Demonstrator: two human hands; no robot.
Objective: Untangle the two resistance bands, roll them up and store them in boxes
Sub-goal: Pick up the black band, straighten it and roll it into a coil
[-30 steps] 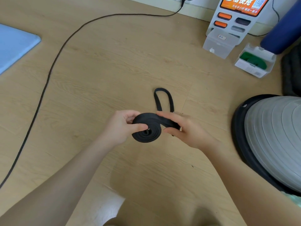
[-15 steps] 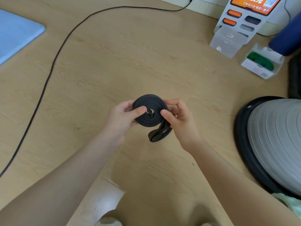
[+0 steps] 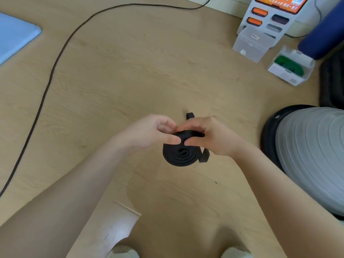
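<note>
Now the floor (image 3: 130,75) takes up most of the view, with a grey dome (image 3: 312,157) at the right and a cord (image 3: 55,58) curving along the left. Far right sits an open box (image 3: 290,71) holding the green band (image 3: 289,65), already rolled and stowed; a second clear box (image 3: 251,45) stands just left of it. Near the middle, both hands hold the black band (image 3: 181,155) above the floor. Half a second ago the coil faced the camera with a short loop hanging below; since then it has tipped flatter and the free end (image 3: 189,115) pokes out beyond the knuckles. The left hand (image 3: 154,133) and right hand (image 3: 210,136) pinch the coil's far rim with curled fingers and thumbs. Rolling looks nearly finished; boxing likely follows.
</note>
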